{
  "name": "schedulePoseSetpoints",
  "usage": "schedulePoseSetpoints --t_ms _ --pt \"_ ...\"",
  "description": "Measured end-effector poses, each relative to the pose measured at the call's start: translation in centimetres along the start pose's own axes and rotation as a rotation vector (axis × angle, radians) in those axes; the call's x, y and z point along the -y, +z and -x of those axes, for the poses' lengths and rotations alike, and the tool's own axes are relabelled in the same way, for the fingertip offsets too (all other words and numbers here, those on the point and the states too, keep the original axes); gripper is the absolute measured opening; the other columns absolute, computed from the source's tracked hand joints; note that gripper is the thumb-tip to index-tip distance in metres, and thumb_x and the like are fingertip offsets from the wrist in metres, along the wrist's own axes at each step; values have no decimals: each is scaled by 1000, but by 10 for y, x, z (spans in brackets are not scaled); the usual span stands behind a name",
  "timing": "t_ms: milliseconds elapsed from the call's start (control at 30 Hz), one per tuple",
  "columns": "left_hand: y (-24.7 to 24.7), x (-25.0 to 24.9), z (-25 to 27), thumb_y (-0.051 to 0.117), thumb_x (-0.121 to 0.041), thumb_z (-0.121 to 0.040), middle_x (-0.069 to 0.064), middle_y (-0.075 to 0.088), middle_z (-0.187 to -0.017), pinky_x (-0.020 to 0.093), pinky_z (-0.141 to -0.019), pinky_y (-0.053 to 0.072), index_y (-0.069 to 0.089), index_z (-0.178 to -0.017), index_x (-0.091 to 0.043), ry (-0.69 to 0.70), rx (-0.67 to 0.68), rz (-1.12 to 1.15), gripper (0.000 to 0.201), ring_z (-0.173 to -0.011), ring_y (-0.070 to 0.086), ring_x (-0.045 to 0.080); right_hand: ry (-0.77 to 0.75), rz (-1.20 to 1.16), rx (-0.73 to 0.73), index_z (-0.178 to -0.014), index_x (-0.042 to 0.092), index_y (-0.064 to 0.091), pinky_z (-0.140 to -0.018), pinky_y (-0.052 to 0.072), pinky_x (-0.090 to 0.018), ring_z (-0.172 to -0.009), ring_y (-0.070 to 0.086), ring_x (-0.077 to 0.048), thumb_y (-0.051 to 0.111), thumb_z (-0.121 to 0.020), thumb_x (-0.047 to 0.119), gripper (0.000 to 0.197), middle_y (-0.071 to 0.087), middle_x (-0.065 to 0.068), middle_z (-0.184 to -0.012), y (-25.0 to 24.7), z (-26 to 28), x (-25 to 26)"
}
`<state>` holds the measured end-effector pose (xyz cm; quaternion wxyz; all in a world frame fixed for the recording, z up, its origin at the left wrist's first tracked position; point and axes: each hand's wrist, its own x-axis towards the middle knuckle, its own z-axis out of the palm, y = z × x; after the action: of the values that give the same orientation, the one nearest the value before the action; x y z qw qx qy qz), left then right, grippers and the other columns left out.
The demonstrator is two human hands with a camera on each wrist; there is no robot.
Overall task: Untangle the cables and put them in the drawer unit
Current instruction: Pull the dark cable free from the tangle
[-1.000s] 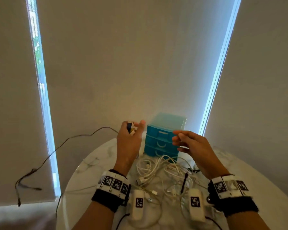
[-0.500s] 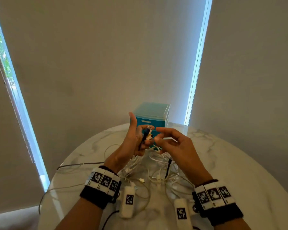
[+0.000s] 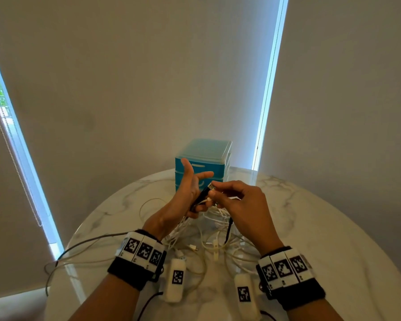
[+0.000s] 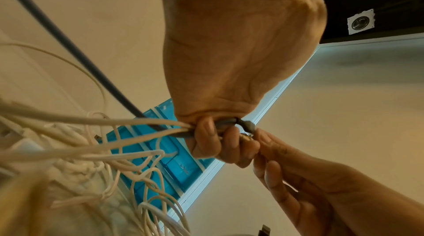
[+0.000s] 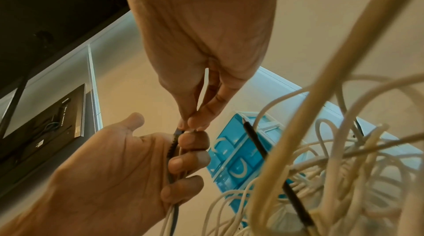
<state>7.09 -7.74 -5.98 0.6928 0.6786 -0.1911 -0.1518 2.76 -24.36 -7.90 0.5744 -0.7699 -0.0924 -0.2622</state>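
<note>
A tangle of white cables point(image 3: 218, 230) with a black one lies on the round marble table point(image 3: 333, 239), in front of a small blue drawer unit point(image 3: 204, 158) with all drawers closed. My left hand point(image 3: 190, 195) is raised above the pile; its lower fingers point(image 4: 229, 142) curl round a bunch of cable ends, a dark cable point(image 5: 173, 149) and white ones, while thumb and index stick out. My right hand point(image 3: 236, 198) pinches a metal USB plug point(image 3: 210, 186) at the top of that bunch, thumb and fingertip point(image 5: 199, 122) together.
Two white tagged packs point(image 3: 177, 279) point(image 3: 244, 295) lie on the table near my wrists. A grey cable point(image 3: 83, 244) runs off the table's left edge. Blinds and window strips stand behind the table. Bare marble lies to the right.
My left hand has come in from the left of the drawer unit to the middle. The right hand has met it and taken the plug between its fingertips. The camera view has shifted left.
</note>
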Motion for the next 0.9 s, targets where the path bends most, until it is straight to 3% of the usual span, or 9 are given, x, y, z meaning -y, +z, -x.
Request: schedulePoseSetpoints --t_ms 167,267,333,467,600,700,800,900 --pt "-3 7 -4 -11 -81 -92 9 52 -79 26 -54 24 41 -157 -33 21 -14 -7 96 -59 37 9 -39 122 53 -106 37 81 -90 59 -21 -96 74 2 80 -94 39 12 78 19 -100 1 0 5" --pt "4 4 -4 -12 -80 -92 14 52 -92 25 -52 25 44 -155 -32 22 -8 -34 97 -58 40 7 -53 113 30 -110 31 82 -87 60 -17 -94 75 1 75 -97 45 20 80 16 -97 4 2 6" --pt "6 3 -5 -15 -77 -94 13 54 -87 23 -50 26 43 -155 -30 7 -18 -24 96 -54 40 5 -53 76 16 -107 27 81 -85 60 -16 -90 77 -1 76 -97 41 18 81 15 -92 5 3 5" --pt "2 9 -6 -6 -92 -80 8 54 -78 30 -57 21 33 -158 -41 11 23 32 102 -58 37 11 4 95 46 -100 27 78 -84 63 -22 -82 78 -4 78 -96 37 10 80 12 -85 0 0 2" --pt "2 9 -9 7 -102 -63 21 64 -103 28 -54 30 32 -156 -51 70 -38 23 109 -58 45 12 53 67 55 -100 27 80 -87 65 -31 -85 78 -6 80 -93 39 15 81 10 -87 -5 -2 0" --pt "2 8 -13 9 -97 -64 18 56 -104 27 -53 27 27 -164 -45 145 -100 54 114 -57 44 12 69 9 61 -102 27 79 -88 66 -33 -89 79 -9 83 -92 36 15 81 8 -92 -4 -2 0" --pt "3 8 -12 10 -93 -67 15 53 -102 24 -49 27 26 -163 -44 216 -79 92 109 -56 42 10 78 8 99 -108 27 73 -85 67 -35 -89 80 -10 78 -96 38 17 81 5 -95 -1 -2 2" --pt "3 10 -14 19 -102 -62 10 56 -99 24 -47 31 30 -159 -48 257 -41 115 112 -58 45 9 111 -36 164 -114 25 67 -85 68 -37 -88 81 -13 79 -95 38 25 81 2 -101 -1 -1 5"
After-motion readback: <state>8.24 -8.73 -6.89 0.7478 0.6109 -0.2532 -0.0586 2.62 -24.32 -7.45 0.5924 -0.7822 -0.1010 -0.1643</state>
